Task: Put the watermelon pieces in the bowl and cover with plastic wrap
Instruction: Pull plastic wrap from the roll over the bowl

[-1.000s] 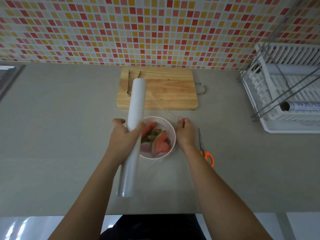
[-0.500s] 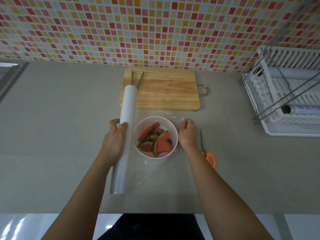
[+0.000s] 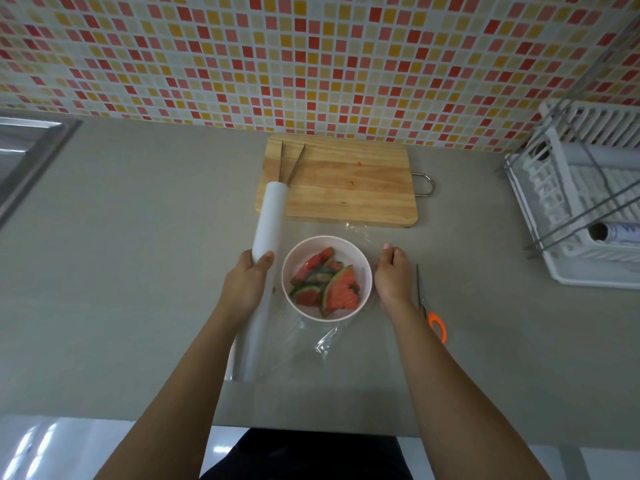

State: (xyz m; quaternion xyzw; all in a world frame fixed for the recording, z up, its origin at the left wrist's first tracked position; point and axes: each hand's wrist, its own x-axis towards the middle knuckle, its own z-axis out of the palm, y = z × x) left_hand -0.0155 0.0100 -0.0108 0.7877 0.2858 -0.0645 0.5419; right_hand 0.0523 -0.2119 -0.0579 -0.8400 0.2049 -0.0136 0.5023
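A pale pink bowl [image 3: 366,271] stands on the grey counter and holds several watermelon pieces [image 3: 329,286]. Clear plastic wrap [image 3: 327,342] lies stretched over the bowl, wrinkled in front of it. My left hand [image 3: 246,284] grips the white roll of wrap [image 3: 270,220] just left of the bowl; the roll points away toward the board. My right hand [image 3: 393,277] presses the wrap's free edge down against the counter at the bowl's right side, fingers curled.
A wooden cutting board [image 3: 343,183] with metal tongs [image 3: 289,162] lies behind the bowl. Orange-handled scissors [image 3: 431,311] rest right of my right hand. A white dish rack [image 3: 588,202] with another roll stands far right; a sink [image 3: 24,150] is far left.
My left hand has drawn the roll leftward off the bowl and lowered it beside it, pulling the film across the top. My right hand has stayed at the bowl's right side.
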